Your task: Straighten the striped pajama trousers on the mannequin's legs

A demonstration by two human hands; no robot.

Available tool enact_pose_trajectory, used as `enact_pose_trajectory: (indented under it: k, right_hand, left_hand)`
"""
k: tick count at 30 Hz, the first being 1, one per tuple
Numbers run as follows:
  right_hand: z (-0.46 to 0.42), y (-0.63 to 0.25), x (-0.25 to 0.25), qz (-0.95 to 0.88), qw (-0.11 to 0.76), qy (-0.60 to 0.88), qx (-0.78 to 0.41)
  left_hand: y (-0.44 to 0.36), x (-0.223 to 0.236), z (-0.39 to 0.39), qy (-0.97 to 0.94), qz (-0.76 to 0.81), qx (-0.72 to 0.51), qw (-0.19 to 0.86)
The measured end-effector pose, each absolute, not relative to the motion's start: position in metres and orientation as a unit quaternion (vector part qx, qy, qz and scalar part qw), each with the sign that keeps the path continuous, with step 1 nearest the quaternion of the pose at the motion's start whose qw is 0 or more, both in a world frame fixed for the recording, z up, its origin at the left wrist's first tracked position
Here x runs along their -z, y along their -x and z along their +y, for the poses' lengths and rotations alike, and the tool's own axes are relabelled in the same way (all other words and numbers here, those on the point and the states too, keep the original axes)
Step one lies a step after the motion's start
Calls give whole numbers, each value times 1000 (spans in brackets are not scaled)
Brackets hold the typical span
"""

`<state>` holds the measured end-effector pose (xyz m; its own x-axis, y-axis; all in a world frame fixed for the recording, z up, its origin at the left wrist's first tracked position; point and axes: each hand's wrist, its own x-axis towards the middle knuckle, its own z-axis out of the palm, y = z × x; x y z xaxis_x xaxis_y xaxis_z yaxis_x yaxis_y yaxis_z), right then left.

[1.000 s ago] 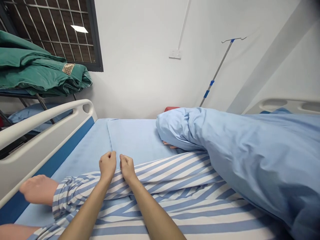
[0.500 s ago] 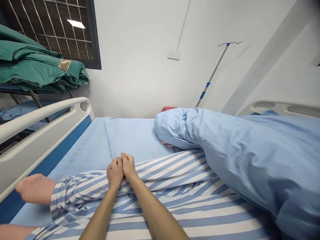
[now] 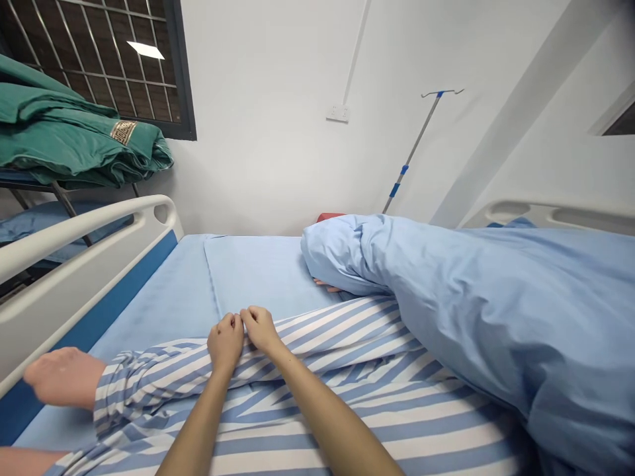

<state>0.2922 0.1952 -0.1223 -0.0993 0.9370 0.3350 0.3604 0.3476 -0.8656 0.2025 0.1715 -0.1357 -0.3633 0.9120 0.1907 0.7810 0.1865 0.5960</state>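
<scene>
A figure lies on the bed in blue-and-white striped trousers (image 3: 342, 330), with one bare foot (image 3: 64, 377) at the left. My left hand (image 3: 225, 340) is closed on the far trouser leg, below the knee, its fingers curled over the far side. Close beside it, my right hand (image 3: 258, 327) is closed on the same leg, knuckles up. The fingertips of both hands are largely hidden, so how much cloth or leg they grip is unclear. A light blue quilt (image 3: 471, 297) is folded back over the figure's upper part, and a few fingers of the figure show under its edge.
A cream bed-end board (image 3: 89, 231) with a blue panel rises at the left. Beyond it, green folded bedding (image 3: 79, 139) lies on a rack. A drip pole (image 3: 419, 142) stands behind the bed by the white wall, near a red object (image 3: 330, 216).
My right hand has shifted slightly right and its wrist has turned, so the two hands now sit a little less tightly together. The whole view has swung slightly to the right.
</scene>
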Motion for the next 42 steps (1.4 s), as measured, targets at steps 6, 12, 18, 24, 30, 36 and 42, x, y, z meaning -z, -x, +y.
enact_pose_trajectory:
  k: [6,12,18,24,30,36,42]
  right_hand:
    - [202,-293,145,-648,480,498,-319]
    - [202,-294,142,-623,504,495,-335]
    - [207,-298,140,-562,558,450,-414]
    - [209,-300,138,-520,577,445,-446]
    - [208,-300,138,-518,566,467,-439]
    - [208,-301,142,-549,546,478,-415]
    - [210,-319,117,-618,481,503,-366]
  left_hand:
    - [-206,139,169,-582,757,-284,83]
    - [-205,134,172,-589,755,-262,118]
    - [-221,111,190,-539,679,-442,231]
    - [-244,125,190,-466,676,-512,250]
    - [-243,140,184,-524,716,-434,157]
    - [-243,137,184,-533,731,-402,142]
    - [-245,133,181,-543,736,-382,131]
